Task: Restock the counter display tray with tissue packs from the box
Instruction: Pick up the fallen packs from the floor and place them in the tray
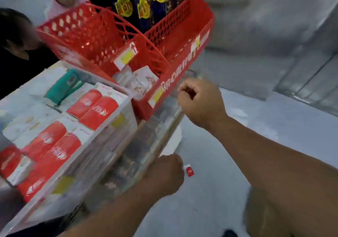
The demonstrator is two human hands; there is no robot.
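The frame is blurred. A clear display tray (126,119) on the counter holds rows of red-and-white tissue packs (91,108). Behind it a red basket (175,75) contains a few white packs (144,80). My right hand (199,101) hovers at the basket's front right corner with its fingers curled, and nothing shows in it. My left hand (164,174) is balled against the counter's glass edge, fingers hidden. One small red-and-white pack (189,170) lies on the floor just right of my left hand. A brown box (265,214) sits low at the right.
Tall blue snack bags with yellow labels (142,2) stand in the basket's back section. A green item (63,86) lies behind the tissue rows. Two people (16,35) stand across the counter at the upper left. Grey floor spreads to the right.
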